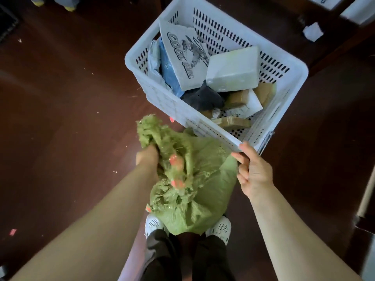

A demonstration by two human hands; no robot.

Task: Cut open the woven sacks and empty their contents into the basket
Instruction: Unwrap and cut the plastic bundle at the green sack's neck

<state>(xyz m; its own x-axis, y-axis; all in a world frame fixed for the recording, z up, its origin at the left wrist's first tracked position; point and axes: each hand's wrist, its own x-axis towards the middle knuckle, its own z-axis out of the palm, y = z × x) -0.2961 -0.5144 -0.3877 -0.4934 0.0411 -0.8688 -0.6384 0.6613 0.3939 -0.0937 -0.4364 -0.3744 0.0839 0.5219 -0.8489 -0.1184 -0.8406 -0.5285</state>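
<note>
On the dark brown floor (60,98), strewn with small scraps, stands a white slotted basket (303,71), turned corner-on to the person; a pink scrap (12,232) lies far to the left; a white scrap (312,31) lies beyond the basket. Between the basket's near wall and the person's white shoes (221,227) hangs the green woven sack (205,179), crumpled, covering part of both shoes. Its long axis runs from a frayed end (149,125) near the basket's near wall down toward the feet; orange marks show on it, too blurred to read. The left hand (147,157) clutches the bunched cloth just below the frayed end; the right hand (253,173) grasps the basket's near corner rim, thumb on top. Inside lie parcels: a white one printed "COOL GIRL" (182,55), a plain white block (233,67), a blue bag (168,72), a dark grey bag (203,96) and brown cardboard packets (237,98).
</note>
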